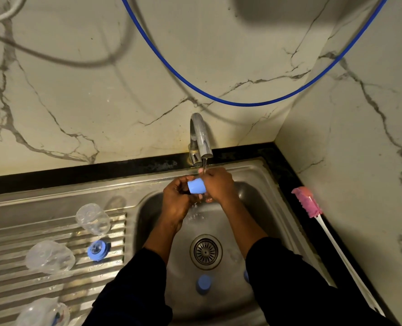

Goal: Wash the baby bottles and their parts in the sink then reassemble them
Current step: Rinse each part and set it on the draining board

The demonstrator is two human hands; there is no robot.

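A light blue cap (197, 186); a pink brush (307, 202) with a white handle. White grey-veined marble wall (101, 90), black surface (77, 171), blue hose (242, 103).

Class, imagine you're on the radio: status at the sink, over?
Left hand and right hand grip cap under running tap. Second cap lies in sink, bottles on drainboard. Nothing blocks the stream.

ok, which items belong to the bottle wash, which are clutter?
Job: blue cap in left hand and right hand, tap, second cap in basin, clear bottles, blue ring, pink brush.
Clutter: blue hose, white cable.
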